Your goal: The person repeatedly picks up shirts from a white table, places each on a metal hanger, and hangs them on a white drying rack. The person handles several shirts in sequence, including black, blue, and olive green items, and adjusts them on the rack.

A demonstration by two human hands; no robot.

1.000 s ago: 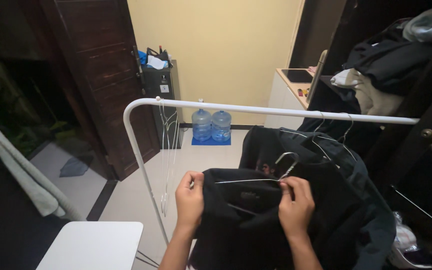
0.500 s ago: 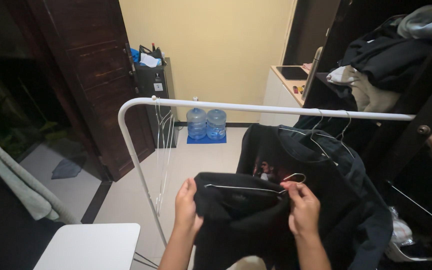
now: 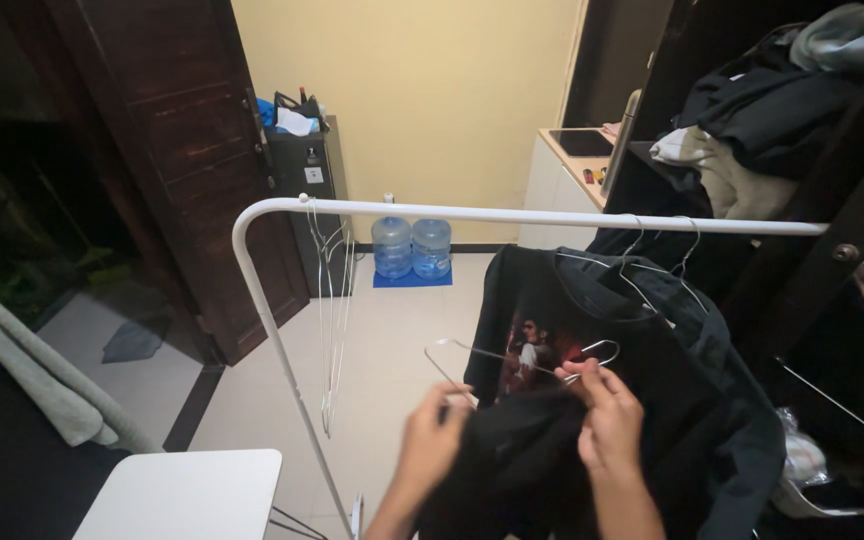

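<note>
Below the white clothes rail (image 3: 512, 214), in the head view, a black garment (image 3: 512, 460) is bunching between both hands, its lower part running off the bottom edge and its shape hard to make out in the dim light. Both forearms are being cut off by the same edge. The left hand (image 3: 430, 447) is curling around the garment's left edge, fingers wrapped into the cloth, blurred. The right hand (image 3: 607, 420) is pinching the thin wire hanger (image 3: 512, 358) near its hook, with the hanger's left end sticking out bare above the cloth. Behind them, dark clothes (image 3: 642, 340) are hanging on the rail, while empty hangers (image 3: 332, 300) are dangling near its left bend. A white surface (image 3: 182, 495) is showing at lower left.
</note>
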